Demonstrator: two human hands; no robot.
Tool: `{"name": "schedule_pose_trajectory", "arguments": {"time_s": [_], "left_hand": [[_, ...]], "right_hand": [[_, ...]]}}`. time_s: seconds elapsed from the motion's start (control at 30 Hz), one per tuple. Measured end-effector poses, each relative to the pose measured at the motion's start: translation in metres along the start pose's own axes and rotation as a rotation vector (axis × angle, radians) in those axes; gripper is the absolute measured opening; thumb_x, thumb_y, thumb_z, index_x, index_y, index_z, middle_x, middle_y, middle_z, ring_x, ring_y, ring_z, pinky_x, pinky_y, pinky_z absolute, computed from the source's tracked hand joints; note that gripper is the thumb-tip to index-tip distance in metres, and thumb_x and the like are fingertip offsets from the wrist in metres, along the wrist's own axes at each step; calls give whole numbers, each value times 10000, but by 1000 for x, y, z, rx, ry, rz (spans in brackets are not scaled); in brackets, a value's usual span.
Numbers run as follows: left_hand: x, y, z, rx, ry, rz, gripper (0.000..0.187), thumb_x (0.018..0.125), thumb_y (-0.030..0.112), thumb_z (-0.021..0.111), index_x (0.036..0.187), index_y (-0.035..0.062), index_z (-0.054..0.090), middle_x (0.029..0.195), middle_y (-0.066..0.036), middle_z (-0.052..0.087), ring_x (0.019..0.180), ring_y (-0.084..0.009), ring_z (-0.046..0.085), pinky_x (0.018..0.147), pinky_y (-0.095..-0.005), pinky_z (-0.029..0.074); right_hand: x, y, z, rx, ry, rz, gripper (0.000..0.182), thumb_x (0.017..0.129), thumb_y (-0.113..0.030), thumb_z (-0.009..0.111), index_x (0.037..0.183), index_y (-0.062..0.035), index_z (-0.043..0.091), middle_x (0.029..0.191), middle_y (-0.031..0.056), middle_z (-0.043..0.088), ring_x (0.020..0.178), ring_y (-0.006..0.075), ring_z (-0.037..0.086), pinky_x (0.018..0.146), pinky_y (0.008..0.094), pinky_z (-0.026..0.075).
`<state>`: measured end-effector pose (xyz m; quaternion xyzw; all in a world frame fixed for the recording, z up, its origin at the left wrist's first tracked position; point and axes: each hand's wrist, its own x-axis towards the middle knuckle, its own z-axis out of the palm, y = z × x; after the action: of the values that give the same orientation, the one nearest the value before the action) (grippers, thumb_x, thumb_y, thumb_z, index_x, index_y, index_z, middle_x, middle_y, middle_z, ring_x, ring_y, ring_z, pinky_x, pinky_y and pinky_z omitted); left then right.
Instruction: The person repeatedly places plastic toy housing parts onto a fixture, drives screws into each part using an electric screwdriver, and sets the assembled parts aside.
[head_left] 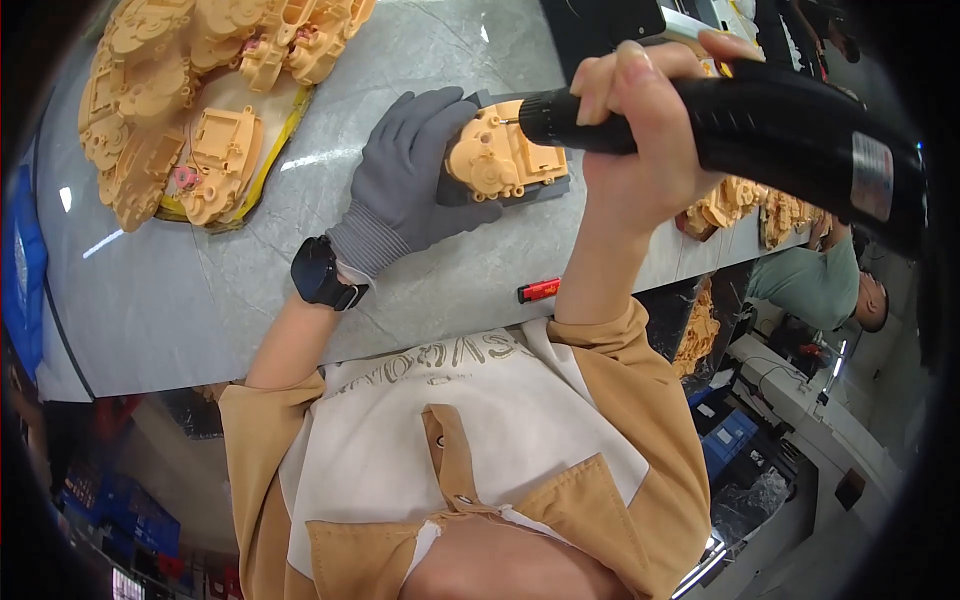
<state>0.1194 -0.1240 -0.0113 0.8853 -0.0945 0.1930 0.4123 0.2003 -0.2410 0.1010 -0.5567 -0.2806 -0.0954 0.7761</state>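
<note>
An orange plastic housing with round bosses sits in a dark block-like fixture on the table. My left hand, in a grey glove, lies against the housing's left side, fingers along the far edge and thumb along the near one, steadying it. My bare right hand is wrapped around a black electric screwdriver. The tool is held almost level, its thin bit pointing left at the top of the housing. Whether the bit touches a screw is too small to tell.
At the left, orange housings are piled on a yellow-edged tray. A red lighter-like object lies near the table's front edge. More orange parts are at the right, and beyond them sits another person in a green shirt.
</note>
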Motion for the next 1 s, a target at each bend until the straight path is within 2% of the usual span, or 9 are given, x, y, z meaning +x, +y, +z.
{"name": "schedule_pose_trajectory", "arguments": {"time_s": [0.13, 0.2, 0.27, 0.3, 0.53, 0.6, 0.7, 0.83, 1.0], "left_hand": [[1, -1, -1, -33, -10, -1, 823, 534, 337, 810, 1198, 74, 400, 1204, -137, 457, 1106, -317, 458, 965, -424, 357], [0, -1, -2, -43, -5, 8, 817, 538, 312, 814, 1195, 62, 397, 1219, -150, 456, 1106, -351, 457, 934, -423, 379], [1, -1, -3, -63, -21, 5, 816, 539, 311, 813, 1199, 65, 399, 1221, -147, 451, 1108, -350, 455, 935, -421, 379], [2, -2, -2, -63, -16, 8, 816, 539, 311, 813, 1199, 65, 399, 1221, -147, 451, 1108, -350, 455, 935, -421, 379], [0, -2, -3, -53, -25, -9, 815, 573, 345, 792, 1236, 94, 390, 1235, -125, 439, 1134, -344, 432, 952, -424, 367], [0, -3, -3, -61, -24, -13, 816, 575, 349, 789, 1241, 100, 388, 1238, -120, 436, 1139, -342, 427, 959, -425, 363], [-1, -1, -4, -21, -24, -30, 814, 572, 348, 790, 1238, 101, 391, 1237, -120, 436, 1139, -339, 427, 966, -424, 360], [0, -2, -3, -41, -11, -1, 812, 560, 325, 798, 1226, 92, 396, 1218, -120, 452, 1117, -341, 448, 965, -429, 362], [0, -1, -1, -98, -89, -9, 807, 546, 301, 807, 1209, 81, 404, 1187, -131, 477, 1117, -350, 451, 956, -440, 366]], "right_hand": [[6, 24, -14, -142, -138, -76, 377, 713, 65, 562, 1038, 20, 378, 602, 81, 542, 425, 154, 491, 515, 323, 448], [8, 30, 9, -47, -48, -15, 360, 709, 67, 581, 1011, 24, 389, 588, 77, 542, 431, 150, 498, 491, 301, 445], [19, 58, 16, 639, -107, -367, 370, 685, 51, 607, 1008, -28, 443, 593, 35, 519, 451, 107, 474, 485, 191, 401], [21, 58, 16, 638, -111, -370, 370, 685, 51, 607, 1008, -28, 443, 593, 35, 519, 451, 107, 474, 485, 191, 401], [15, 40, 20, 558, -144, -274, 390, 670, 54, 634, 983, -70, 437, 594, 33, 529, 454, 102, 475, 508, 182, 405], [9, 5, 22, -299, -78, 101, 385, 672, 70, 628, 984, -64, 446, 590, 32, 526, 457, 96, 474, 508, 183, 406], [6, 24, 12, -55, -147, -3, 365, 702, 85, 582, 1005, 25, 387, 590, 84, 549, 433, 150, 500, 485, 294, 445], [5, 4, 26, -369, -60, 88, 379, 669, 79, 629, 978, -62, 460, 600, 35, 532, 456, 89, 471, 509, 184, 410], [0, 23, -6, -24, -111, -61, 398, 736, 110, 559, 1091, 22, 400, 593, 49, 567, 445, 83, 499, 453, 204, 438]]}}
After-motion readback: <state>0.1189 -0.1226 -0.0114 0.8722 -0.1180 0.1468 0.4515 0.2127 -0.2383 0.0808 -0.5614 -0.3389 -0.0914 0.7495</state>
